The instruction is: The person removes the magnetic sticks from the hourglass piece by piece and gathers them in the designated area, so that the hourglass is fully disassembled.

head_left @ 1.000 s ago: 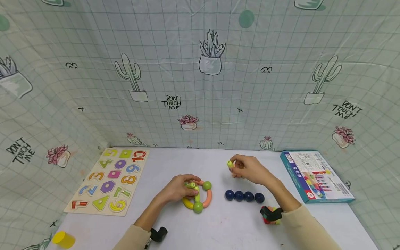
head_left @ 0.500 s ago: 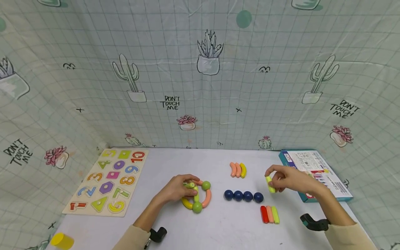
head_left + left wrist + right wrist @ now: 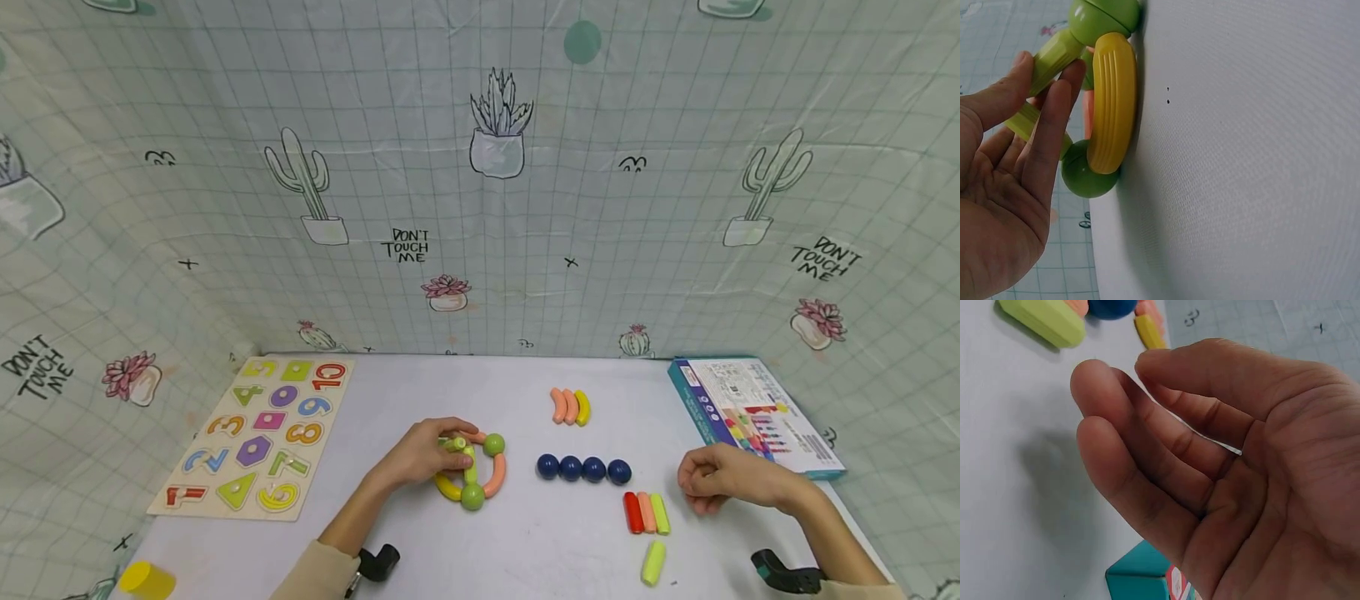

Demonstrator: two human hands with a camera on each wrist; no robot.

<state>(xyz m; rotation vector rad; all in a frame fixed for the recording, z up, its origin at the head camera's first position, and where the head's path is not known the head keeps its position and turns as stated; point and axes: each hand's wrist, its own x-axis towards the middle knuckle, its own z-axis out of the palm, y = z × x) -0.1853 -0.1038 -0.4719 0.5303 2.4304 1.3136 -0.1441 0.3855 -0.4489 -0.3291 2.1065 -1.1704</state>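
Note:
On the left of the table my left hand (image 3: 423,454) pinches a light green rod (image 3: 1055,59) between thumb and fingers. That rod joins a green ball (image 3: 1104,22) in a ring of balls and curved pieces, among them a yellow curved piece (image 3: 1113,103) and a salmon curved piece (image 3: 497,476). My right hand (image 3: 738,479) hovers over the right side, fingers loosely curled, nothing in it. Left of it lie a red rod (image 3: 633,512), a salmon rod (image 3: 647,512) and a light green rod (image 3: 660,513) side by side. Another light green rod (image 3: 653,563) lies nearer the front edge.
A row of navy balls (image 3: 582,468) sits mid-table, with salmon and yellow curved pieces (image 3: 572,407) behind it. A number puzzle board (image 3: 255,437) lies at left, a yellow cylinder (image 3: 147,580) at front left. At right is a flat teal-edged box (image 3: 757,417).
My right hand carried a light green rod from behind the navy balls rightward and toward the front, and let it go near the short rods. The left hand has kept its hold.

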